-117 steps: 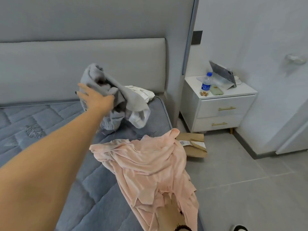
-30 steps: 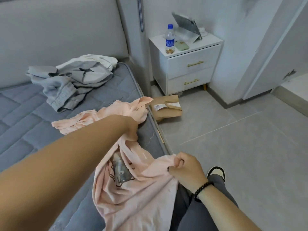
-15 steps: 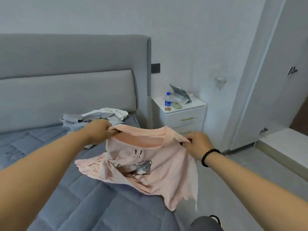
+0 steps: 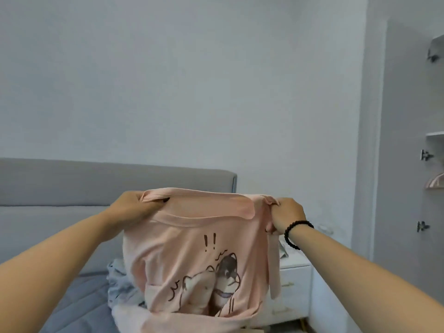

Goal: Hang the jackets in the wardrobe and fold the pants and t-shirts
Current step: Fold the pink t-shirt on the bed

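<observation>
The pink t-shirt point(image 4: 199, 260) is held up in the air above the bed point(image 4: 72, 306), printed front toward the camera. The left hand point(image 4: 134, 207) grips the top edge at the left shoulder, fingers curled over the fabric. The right hand point(image 4: 287, 216) grips the bunched fabric at the right shoulder, closed around it; a black bead bracelet point(image 4: 294, 233) sits on that wrist. The neckline sags between the two hands and the lower hem hangs down out of view.

Surroundings: a grey padded headboard point(image 4: 84, 183) runs behind the shirt on the left. Grey and white clothes point(image 4: 120, 287) lie on the bed just behind the shirt's left edge, partly hidden by it. A white nightstand point(image 4: 294, 289) with gold drawer handles stands right of the bed, its left part covered by the shirt. At the far right an open wardrobe point(image 4: 434, 145) shows a shelf edge, door hinges and part of a hanger.

Markings: the shirt bears two exclamation marks above a cartoon of two cats. No brand or readable lettering is visible.
</observation>
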Action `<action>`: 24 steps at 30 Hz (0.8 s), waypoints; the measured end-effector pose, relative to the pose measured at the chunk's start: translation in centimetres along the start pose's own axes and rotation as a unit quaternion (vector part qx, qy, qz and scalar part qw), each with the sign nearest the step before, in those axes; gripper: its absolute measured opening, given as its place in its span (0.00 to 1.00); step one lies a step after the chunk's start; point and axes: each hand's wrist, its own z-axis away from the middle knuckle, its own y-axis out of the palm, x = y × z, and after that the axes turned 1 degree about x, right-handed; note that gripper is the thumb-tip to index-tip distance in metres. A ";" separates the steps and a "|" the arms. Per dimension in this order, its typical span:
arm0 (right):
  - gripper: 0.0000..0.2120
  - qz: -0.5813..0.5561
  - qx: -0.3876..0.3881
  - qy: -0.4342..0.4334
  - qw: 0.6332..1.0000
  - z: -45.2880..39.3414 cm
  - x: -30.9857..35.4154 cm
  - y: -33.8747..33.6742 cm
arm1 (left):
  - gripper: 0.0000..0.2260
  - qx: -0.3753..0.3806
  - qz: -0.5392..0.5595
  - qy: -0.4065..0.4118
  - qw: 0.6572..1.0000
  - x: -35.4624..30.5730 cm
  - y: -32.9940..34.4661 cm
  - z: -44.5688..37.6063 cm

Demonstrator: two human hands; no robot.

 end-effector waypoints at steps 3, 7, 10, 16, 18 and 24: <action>0.13 -0.050 -0.061 -0.020 0.997 -0.3 3.5 -1.9 | 0.25 0.039 -0.029 0.017 0.999 -2.6 -2.6 1.0; 0.13 -0.058 -0.123 -0.045 0.990 -0.1 6.5 -4.0 | 0.28 0.052 -0.190 0.043 0.979 -5.5 -6.9 1.6; 0.11 -0.005 -0.166 -0.093 0.982 0.7 7.6 -4.7 | 0.12 -0.005 -0.192 0.067 0.979 -7.7 -9.3 1.7; 0.08 0.060 -0.189 -0.239 0.951 5.0 9.9 -8.6 | 0.19 -0.078 -0.151 0.082 0.982 -11.2 -14.8 4.9; 0.11 0.047 -0.199 -0.234 0.951 6.2 11.1 -9.8 | 0.23 -0.162 -0.177 0.109 0.965 -12.2 -16.0 5.8; 0.18 0.073 -0.180 -0.190 0.962 9.8 15.0 -11.9 | 0.18 -0.260 -0.152 0.191 0.934 -14.9 -18.4 8.9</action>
